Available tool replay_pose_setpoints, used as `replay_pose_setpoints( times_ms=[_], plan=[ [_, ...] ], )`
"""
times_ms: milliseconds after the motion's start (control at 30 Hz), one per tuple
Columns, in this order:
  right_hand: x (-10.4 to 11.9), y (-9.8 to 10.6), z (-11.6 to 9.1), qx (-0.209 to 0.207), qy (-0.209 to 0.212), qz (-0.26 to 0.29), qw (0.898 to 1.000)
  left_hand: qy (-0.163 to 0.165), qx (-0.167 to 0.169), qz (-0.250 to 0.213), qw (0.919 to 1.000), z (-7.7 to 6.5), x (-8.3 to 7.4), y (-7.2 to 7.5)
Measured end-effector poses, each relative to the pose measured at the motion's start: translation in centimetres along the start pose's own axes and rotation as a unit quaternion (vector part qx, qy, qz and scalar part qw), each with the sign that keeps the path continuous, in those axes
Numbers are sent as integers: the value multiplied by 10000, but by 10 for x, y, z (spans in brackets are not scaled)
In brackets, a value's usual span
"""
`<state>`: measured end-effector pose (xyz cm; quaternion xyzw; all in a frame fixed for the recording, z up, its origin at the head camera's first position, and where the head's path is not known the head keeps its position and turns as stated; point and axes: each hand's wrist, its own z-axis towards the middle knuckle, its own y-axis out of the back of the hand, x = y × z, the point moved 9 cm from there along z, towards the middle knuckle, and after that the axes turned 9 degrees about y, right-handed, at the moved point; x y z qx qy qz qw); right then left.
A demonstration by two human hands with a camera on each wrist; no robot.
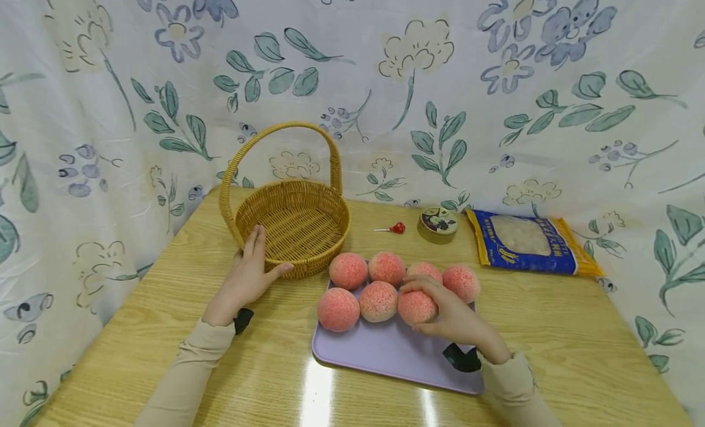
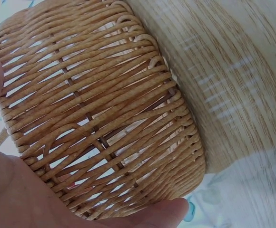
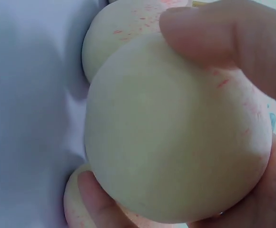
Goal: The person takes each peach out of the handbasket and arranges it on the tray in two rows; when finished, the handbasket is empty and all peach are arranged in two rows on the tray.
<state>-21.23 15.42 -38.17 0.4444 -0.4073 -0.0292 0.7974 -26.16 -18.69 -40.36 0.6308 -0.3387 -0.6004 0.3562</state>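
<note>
A wicker basket (image 1: 314,266) with a tall arched handle stands at the back left of the table. My left hand (image 1: 245,283) rests against its near left side, fingers straight at the rim and thumb spread along the outside; the left wrist view shows the woven wall (image 2: 100,104) close up. My right hand (image 1: 454,314) holds a round pink speckled peach (image 1: 415,308), with fingers and thumb around it; its pale side (image 3: 171,137) fills the right wrist view. Several similar peaches (image 1: 378,301) sit in two rows on a lilac tray (image 1: 385,350).
Behind the tray lie a red lollipop (image 1: 398,227) and a round tin (image 1: 437,224). A blue and yellow packet (image 1: 529,243) lies at the back right. A floral curtain (image 1: 358,78) hangs behind the wooden table (image 1: 264,372).
</note>
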Motion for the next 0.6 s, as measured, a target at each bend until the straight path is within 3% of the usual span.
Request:
replay_pose_setpoints(
  times_ms=[300, 600],
  plan=[
    [-17, -16, -8, 329, -344, 175, 9987, -19, -10, 32, 10000, 1, 0, -2],
    [-10, -15, -6, 315, -214, -69, 9993, -122, -87, -18, 9999, 1, 0, 0]
  ],
)
